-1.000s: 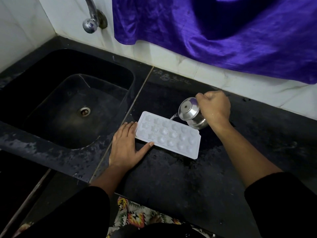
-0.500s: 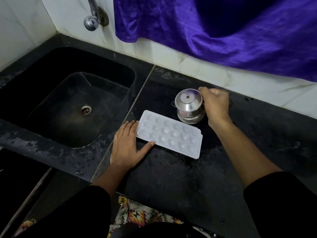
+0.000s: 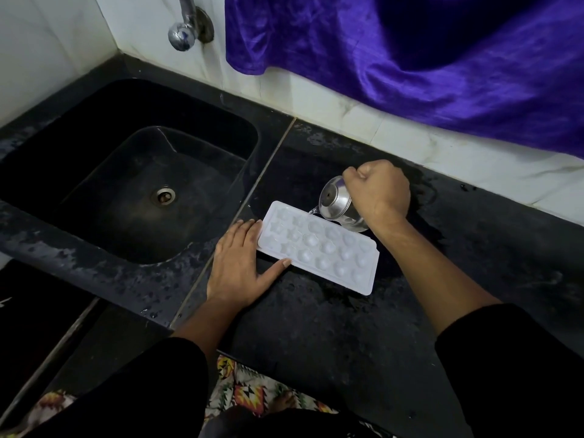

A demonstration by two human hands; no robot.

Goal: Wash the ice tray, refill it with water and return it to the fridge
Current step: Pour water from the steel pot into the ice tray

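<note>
Right hand (image 3: 377,192) gripping tilted steel pot (image 3: 336,203) pours into ice tray (image 3: 319,246), left hand (image 3: 241,263) flat bracing it; overtilting risks flooding the counter (image 3: 347,327).

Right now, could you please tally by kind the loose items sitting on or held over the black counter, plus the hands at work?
Ice trays: 1, the white ice tray
Steel pots: 1, the steel pot, tilted over the tray
Hands: 2, the left hand and the right hand
Total: 4
</note>
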